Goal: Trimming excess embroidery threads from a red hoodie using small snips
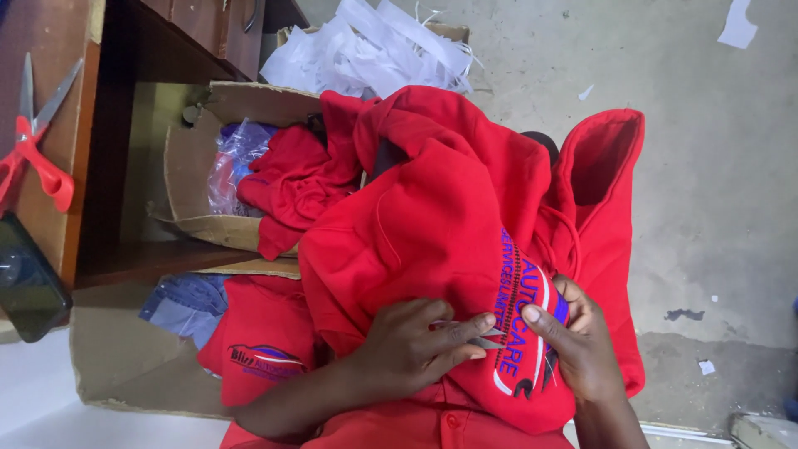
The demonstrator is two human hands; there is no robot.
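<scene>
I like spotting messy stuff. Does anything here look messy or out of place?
Yes. White paper strips spill over the edge of a box, and scraps lie on the concrete floor. The cardboard box holding red clothes is torn and bent. The hands just work on the red hoodie.

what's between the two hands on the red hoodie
In the head view, small metal thread snips bridge the left hand and right hand, lying across the embroidered patch on the red hoodie.
</scene>
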